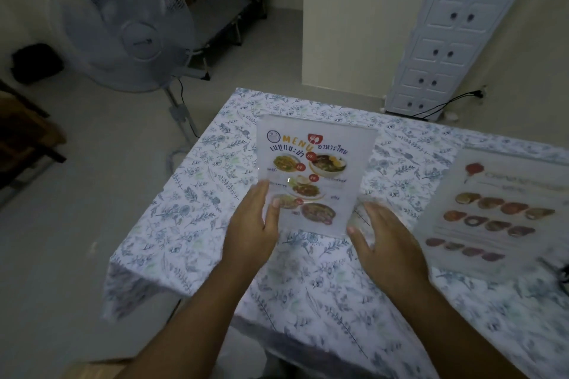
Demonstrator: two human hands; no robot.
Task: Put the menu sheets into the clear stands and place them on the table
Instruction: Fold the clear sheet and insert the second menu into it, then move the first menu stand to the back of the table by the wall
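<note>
Head view: a clear acrylic upright stand (311,175) holding a colourful printed menu sheet (308,172) is standing on the table covered with a white cloth of blue leaf print (308,286), toward its far left part, its printed face tilting back toward the camera. The left hand (255,224) is lying against the stand's lower left edge, thumb pressing on the front face over the sheet, fingers reaching behind the panel, so it is gripping the stand there. The right hand (388,243) is sitting just beside the stand's lower right corner, fingers spread wide and loose; whether the fingertips are touching the acrylic cannot be told because of blur. Both forearms are extending in from the bottom edge. To the right, near the right hand but apart from it, a second clear stand with a pastry menu sheet (498,215) is showing, blurred. Beyond the table's left side a white pedestal fan (123,24) is standing on the floor.
</note>
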